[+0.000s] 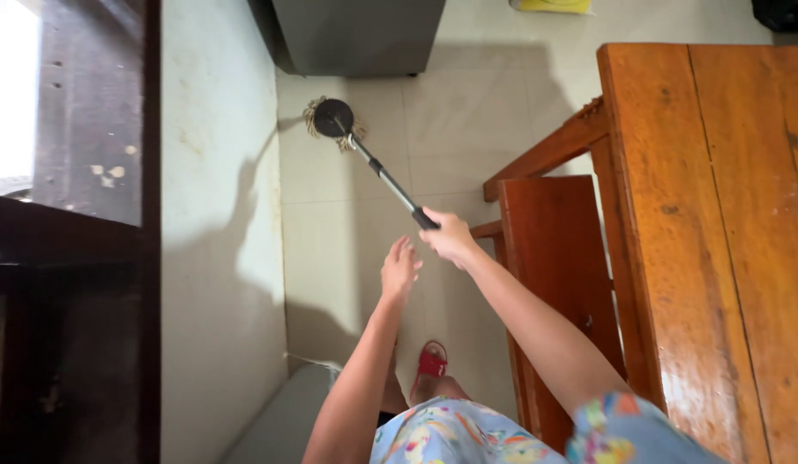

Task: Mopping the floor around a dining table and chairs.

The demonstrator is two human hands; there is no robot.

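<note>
My right hand (450, 238) grips the dark end of a mop handle (390, 185) that slants away to the upper left. The round mop head (333, 119), dark on top with pale strands around it, rests on the light tiled floor (467, 112) near the wall. My left hand (400, 270) hovers just below and left of the right hand, fingers apart, holding nothing and not touching the handle. Below it my foot in a red sandal (431, 361) stands on the tiles.
A pale wall (218, 215) runs along the left, with a dark wooden window frame (89, 172) beyond it. A grey cabinet (356, 34) stands at the top. An orange-brown wooden table (717, 215) and chair (553, 258) fill the right side.
</note>
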